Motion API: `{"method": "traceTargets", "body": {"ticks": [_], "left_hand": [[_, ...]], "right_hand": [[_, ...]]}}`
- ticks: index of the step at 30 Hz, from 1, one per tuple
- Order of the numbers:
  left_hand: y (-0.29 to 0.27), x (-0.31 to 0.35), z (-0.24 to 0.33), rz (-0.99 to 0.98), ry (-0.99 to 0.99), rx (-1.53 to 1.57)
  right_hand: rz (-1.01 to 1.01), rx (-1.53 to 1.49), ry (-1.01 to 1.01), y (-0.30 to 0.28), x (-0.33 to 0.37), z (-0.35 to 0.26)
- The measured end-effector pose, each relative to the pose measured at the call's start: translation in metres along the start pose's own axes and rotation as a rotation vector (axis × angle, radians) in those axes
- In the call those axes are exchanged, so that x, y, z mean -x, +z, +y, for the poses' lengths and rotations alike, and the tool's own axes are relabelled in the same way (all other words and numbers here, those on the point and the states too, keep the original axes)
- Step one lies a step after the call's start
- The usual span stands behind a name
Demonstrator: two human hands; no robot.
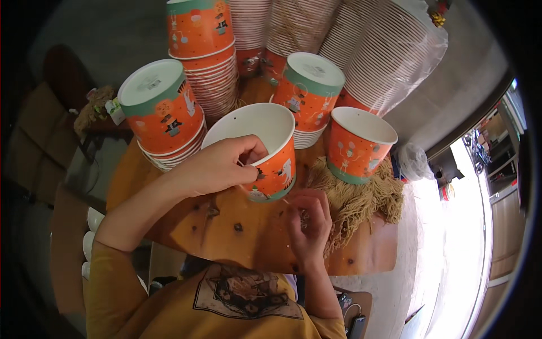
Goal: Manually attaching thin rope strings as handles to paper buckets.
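An orange paper bucket (280,164) with a white inside and a green base band tilts above the wooden table. My left hand (226,164) is closed on its near rim, with fingertips inside the bucket. A small dark hole shows in its far inner wall. Below and right of the bucket, my right hand (307,223) has its fingers curled together; a thin pale bit shows at the fingertips, too small to name. Nearest to that hand lies a bundle of tan string (361,206), with a second orange paper bucket (361,144) standing upright on it.
Upside-down bucket stacks stand at the left (169,121), behind it (209,73) and centre back (313,93). Tall plastic-wrapped bucket stacks (389,51) rise at the back. The wooden table (226,237) ends just before my body. A crumpled clear bag (415,161) is past its right side.
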State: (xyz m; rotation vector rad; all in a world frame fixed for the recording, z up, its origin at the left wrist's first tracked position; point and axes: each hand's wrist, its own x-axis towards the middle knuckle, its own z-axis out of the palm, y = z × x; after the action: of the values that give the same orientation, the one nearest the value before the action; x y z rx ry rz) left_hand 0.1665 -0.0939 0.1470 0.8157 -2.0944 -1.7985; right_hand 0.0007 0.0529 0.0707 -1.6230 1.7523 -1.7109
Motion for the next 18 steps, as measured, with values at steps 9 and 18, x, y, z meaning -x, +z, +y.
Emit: {"method": "traceTargets", "body": {"ticks": [9,18], "left_hand": [[-0.008,0.004,-0.006,0.002,0.026,0.158],[-0.006,0.000,-0.005,-0.005,0.049,0.189]], "right_hand": [[-0.087,0.054,-0.108,0.019,-0.009,-0.001],[-0.066,0.095,-0.136,0.017,-0.009,0.000]]}}
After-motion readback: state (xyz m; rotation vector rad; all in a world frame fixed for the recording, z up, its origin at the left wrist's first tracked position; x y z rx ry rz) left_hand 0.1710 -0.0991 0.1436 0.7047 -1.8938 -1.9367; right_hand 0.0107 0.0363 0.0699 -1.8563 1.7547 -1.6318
